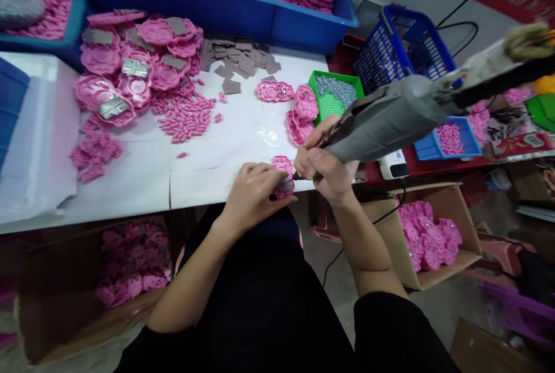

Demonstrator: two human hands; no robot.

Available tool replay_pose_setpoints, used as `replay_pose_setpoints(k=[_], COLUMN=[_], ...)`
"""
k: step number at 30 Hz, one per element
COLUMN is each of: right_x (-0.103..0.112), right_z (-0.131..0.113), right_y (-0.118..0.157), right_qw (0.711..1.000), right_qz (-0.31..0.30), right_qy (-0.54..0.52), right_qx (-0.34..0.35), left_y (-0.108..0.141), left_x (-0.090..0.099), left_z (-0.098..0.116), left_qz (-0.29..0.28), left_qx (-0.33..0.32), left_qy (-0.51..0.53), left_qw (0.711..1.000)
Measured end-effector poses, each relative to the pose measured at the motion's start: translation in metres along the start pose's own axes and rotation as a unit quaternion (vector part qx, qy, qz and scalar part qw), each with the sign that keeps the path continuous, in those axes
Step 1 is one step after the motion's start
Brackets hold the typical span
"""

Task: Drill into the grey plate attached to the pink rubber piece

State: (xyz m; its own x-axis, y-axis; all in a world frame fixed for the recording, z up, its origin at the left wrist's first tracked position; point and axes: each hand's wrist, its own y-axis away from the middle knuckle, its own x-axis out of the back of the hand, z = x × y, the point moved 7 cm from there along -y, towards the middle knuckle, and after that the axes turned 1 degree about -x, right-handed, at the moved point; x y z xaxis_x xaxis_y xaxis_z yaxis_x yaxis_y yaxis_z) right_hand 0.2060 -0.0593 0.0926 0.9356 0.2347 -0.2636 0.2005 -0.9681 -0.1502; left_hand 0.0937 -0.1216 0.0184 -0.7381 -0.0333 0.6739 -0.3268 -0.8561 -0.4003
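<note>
At the table's front edge, my left hand [255, 194] grips a pink plastic part [282, 166] with a grey plate on it. My right hand [327, 167] is wrapped round a grey electric screwdriver [385, 118], whose dark tip meets the part beside my left fingers. Just beyond my right hand stands a green tray [359, 85] of small screws [336, 89]. Several pink parts [306, 103] lie left of that tray. Further back are loose grey plates [243, 58]. Small pink pieces [186, 115] are heaped to the left, next to a pile of pink parts with metal plates [139, 69].
A long blue bin [260, 17] of pink parts spans the back. A blue basket [381, 49] and a small blue tray [470, 144] are at the right. Cardboard boxes [468, 217] of pink parts flank my legs. A white box [39, 147] is at the left.
</note>
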Motion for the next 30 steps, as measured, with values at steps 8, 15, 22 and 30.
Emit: replay_pose_setpoints(k=[8,15,22,30], right_x=[0.022,0.058,0.117,0.161], right_z=[-0.018,-0.057,-0.094,-0.098], right_y=[-0.002,0.003,0.015,0.030], right_qw=[0.998,0.974,0.898,0.863], right_qz=[0.020,0.185,0.376,0.448], right_qy=[-0.017,0.057,0.091,0.110], right_qx=[0.053,0.116,0.208,0.208], left_y=[0.000,0.003,0.003,0.012], left_x=[-0.004,-0.012,-0.015,-0.024], left_z=[0.008,0.008,0.015,0.022], left_qz=[-0.021,-0.031,-0.039,-0.004], left_qx=[-0.055,-0.062,-0.086,-0.114], left_qy=[-0.034,-0.040,-0.132,-0.208], left_qw=[0.998,0.997,0.987,0.971])
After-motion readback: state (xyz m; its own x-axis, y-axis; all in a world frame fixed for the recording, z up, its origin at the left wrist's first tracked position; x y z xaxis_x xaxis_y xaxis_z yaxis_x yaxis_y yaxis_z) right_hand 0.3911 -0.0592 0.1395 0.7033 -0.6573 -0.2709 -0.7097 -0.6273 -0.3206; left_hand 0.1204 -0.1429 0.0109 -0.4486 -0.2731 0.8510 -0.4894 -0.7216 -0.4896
